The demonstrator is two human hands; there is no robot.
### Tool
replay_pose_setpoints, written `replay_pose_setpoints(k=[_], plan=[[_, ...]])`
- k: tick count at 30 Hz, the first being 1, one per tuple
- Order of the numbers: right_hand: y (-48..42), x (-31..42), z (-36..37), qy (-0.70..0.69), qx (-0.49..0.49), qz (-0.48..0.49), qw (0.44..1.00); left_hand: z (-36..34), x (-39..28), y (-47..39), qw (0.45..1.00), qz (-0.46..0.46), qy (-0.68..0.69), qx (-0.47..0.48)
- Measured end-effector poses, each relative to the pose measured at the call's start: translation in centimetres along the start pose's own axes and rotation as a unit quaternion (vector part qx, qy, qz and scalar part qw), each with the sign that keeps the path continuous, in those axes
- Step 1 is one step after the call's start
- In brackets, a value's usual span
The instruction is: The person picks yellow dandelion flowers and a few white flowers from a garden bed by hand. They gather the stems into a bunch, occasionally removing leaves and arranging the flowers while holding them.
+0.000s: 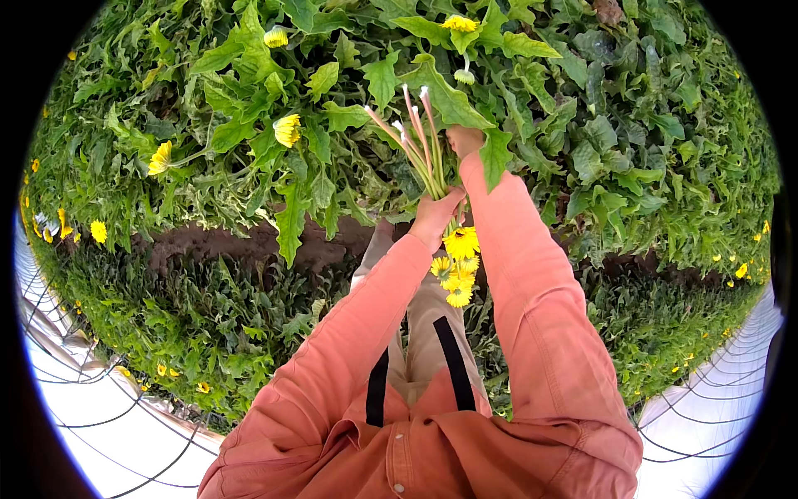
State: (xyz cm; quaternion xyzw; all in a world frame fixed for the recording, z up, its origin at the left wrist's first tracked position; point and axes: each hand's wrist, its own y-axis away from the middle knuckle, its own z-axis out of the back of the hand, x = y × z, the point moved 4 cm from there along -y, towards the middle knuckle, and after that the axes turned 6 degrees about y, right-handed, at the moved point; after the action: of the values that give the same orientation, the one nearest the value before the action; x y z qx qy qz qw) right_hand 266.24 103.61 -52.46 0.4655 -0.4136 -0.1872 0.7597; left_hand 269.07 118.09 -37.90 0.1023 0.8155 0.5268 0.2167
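Note:
A small bunch of cut yellow gerbera flowers (460, 265) hangs heads down from my left hand (438, 215), which is closed around the stems. The stems' pale pinkish ends, tipped with white, point up and away from me. Just beyond the bunch, my right hand (466, 140) reaches in among the leaves of a gerbera plant (446, 93). A long lobed leaf covers part of that hand and wrist, and its fingers are hidden, so what it touches cannot be seen.
Yellow blooms (287, 130) and a drooping pale bud (464, 76) stand in the leafy bed ahead. A strip of bare brown soil (299, 243) runs between this bed and another row of plants (249, 324) around my legs. Wire netting (124, 411) borders the rows.

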Motion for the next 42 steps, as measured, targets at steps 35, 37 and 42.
replay_pose_setpoints(k=[35, 37, 42], plan=[[40.4, 12.5, 13.8, 0.243, -0.182, 0.392, 0.868, 4.1, -12.0, 30.8, 0.925, -0.287, 0.225, 0.104], [41.1, 12.9, 14.8, 0.342, -0.218, 0.409, 0.818, 7.3, -13.7, 32.5, 0.899, -0.311, 0.278, 0.131], [41.8, 15.0, 12.6, 0.35, -0.197, 0.424, 0.812, 15.5, -15.1, 36.4, 0.836, -0.389, 0.371, 0.107]])
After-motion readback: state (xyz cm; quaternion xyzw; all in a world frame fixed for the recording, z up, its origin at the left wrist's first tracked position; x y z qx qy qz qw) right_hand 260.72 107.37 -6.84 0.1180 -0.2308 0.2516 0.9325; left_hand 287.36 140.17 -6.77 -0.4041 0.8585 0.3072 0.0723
